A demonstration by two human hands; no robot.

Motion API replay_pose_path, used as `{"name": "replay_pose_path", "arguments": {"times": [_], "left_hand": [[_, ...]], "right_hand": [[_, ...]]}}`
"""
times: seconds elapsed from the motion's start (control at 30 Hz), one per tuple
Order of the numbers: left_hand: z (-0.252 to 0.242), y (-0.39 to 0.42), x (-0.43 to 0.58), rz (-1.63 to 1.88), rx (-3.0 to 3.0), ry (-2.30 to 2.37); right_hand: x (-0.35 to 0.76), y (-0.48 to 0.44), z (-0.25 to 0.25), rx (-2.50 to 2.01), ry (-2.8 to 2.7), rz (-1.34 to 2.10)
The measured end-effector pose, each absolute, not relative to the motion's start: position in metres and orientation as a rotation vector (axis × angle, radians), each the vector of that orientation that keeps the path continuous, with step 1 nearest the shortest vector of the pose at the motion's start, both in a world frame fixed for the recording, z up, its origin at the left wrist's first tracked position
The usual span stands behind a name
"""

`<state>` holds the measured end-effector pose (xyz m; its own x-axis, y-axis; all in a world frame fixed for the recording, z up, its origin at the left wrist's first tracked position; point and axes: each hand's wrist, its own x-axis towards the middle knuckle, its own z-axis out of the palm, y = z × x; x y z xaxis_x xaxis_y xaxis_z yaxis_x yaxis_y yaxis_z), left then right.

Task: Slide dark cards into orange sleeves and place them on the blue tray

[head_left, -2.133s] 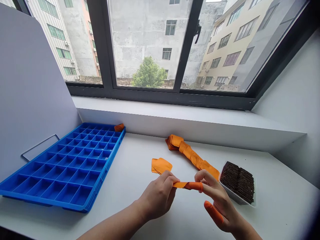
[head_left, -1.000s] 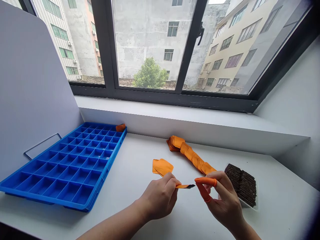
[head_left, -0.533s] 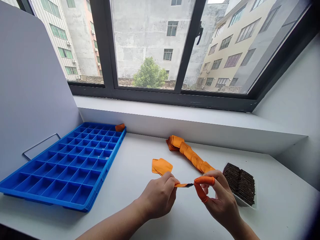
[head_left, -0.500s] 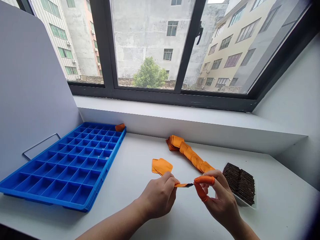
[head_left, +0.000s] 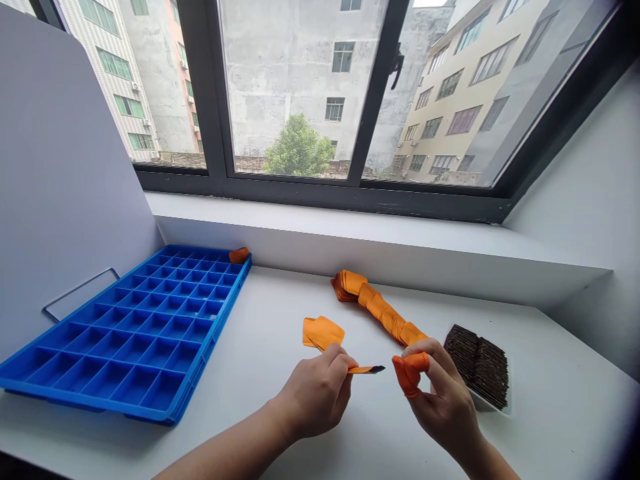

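Observation:
My left hand (head_left: 320, 387) is closed on the near end of a small flat orange pouch (head_left: 359, 369). The pouch points to the right, and its far end gapes with a dark inside. Just right of that opening is my right hand (head_left: 443, 393), which wears orange finger cots (head_left: 410, 375) on its thumb and index finger. Those two fingers are bent and pressed together, apart from the pouch, and I see nothing between them. Behind my left hand lie a few loose orange pouches (head_left: 325, 331). A long overlapping row of orange pouches (head_left: 383, 312) stretches behind my right hand.
At right, a white container (head_left: 509, 387) holds thin dark brown pieces (head_left: 477, 363) in two stacked rows. A blue compartment tray (head_left: 177, 393) covers the left side of the white table (head_left: 240, 427), with an orange item (head_left: 239, 255) at its far corner. A window ledge borders the back.
My right fingertips have left the open end of the pouch, moved slightly right and come together. My left hand stays in place with the pouch.

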<state>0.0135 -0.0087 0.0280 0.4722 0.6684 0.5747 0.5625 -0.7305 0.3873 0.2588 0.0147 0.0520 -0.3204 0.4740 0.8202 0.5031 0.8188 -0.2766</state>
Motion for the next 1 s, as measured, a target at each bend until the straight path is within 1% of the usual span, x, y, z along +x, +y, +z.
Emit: {"name": "replay_pose_path", "arguments": {"times": [0.23, 0.63, 1.0], "left_hand": [[0.0275, -0.0091, 0.0138, 1.048, 2.557, 1.13], [0.0279, -0.009, 0.0132, 1.052, 2.554, 1.127], [0.024, -0.0078, 0.0144, 1.018, 2.548, 1.172]], "right_hand": [[0.2564, 0.0145, 0.0523, -0.696, -1.962, -0.022], [0.261, 0.0144, 0.0478, -0.681, -1.965, 0.006], [0.2569, 0.0153, 0.0517, -0.683, -1.952, -0.034]]}}
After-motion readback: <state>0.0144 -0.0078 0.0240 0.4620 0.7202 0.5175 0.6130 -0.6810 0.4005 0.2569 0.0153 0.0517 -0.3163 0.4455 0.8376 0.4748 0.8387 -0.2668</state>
